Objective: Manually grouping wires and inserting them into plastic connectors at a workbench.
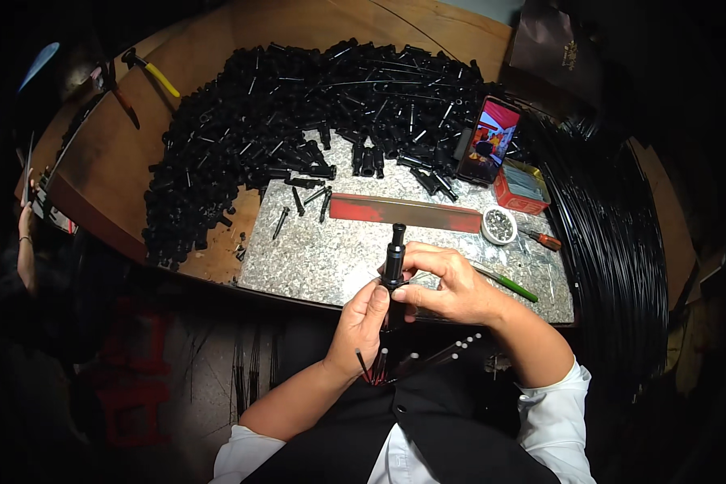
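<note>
Upright in front of me stands a black stepped tubular part (395,256) with a narrower neck and a knobbed top. Wrapped around its lower body is my left hand (360,323), the thumb pressed near the collar. My right hand (453,284) pinches at the same collar from the right; my fingers hide whatever small piece may be between them. Below the hands, several thin dark rods with pale tips (456,347) fan out over my lap. Whether they join the tubular part is hidden.
Beyond the speckled board (298,258) rises a heap of black tubular parts (315,89). A red-brown bar (403,213), a white cup of small metal pieces (499,225), a phone (490,139), a red box (522,187), a green-handled tool (515,287) and an orange-handled screwdriver (547,240) lie about. Black rods (613,242) flank the right.
</note>
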Tool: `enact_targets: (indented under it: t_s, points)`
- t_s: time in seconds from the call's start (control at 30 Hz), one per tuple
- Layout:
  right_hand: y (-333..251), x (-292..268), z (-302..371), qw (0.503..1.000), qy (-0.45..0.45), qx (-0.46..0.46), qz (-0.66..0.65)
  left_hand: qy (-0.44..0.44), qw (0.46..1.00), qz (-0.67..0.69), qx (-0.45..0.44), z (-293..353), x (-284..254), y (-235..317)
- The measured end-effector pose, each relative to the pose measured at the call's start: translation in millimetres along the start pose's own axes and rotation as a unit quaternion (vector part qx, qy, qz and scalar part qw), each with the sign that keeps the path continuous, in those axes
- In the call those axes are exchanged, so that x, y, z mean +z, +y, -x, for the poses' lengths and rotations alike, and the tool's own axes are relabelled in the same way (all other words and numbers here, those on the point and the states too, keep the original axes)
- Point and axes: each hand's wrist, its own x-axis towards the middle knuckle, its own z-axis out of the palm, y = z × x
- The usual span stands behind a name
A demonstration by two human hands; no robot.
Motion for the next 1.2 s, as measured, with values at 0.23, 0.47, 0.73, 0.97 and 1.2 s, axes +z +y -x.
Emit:
enact_targets:
  t_s: [0.23, 0.47, 0.73, 0.97, 1.2]
  points:
    - [5.8, 14.9, 3.4, 0.997, 0.071, 0.011, -0.03, 0.046, 0.999, 0.016, -0.023, 0.2, -4.7, 1.6]
    - [21.7, 39.2, 27.4, 0.974, 0.17, 0.142, -0.043, 0.013, 1.0, 0.009, -0.016, 1.3, -9.9, 1.7]
    - [30.4, 60.8, 26.3, 0.922, 0.109, 0.135, -0.346, 0.008, 0.996, 0.088, -0.011, -0.2, -10.2, 2.8]
    - [25.3, 68.6, 29.3, 0.943, 0.153, 0.092, -0.282, -0.027, 0.993, 0.111, 0.004, -2.6, -12.2, 7.7]
    - [21.4, 74.5, 31.7, 0.948, 0.198, 0.07, -0.24, -0.061, 0.99, 0.123, -0.005, 0.1, -18.5, 6.9]
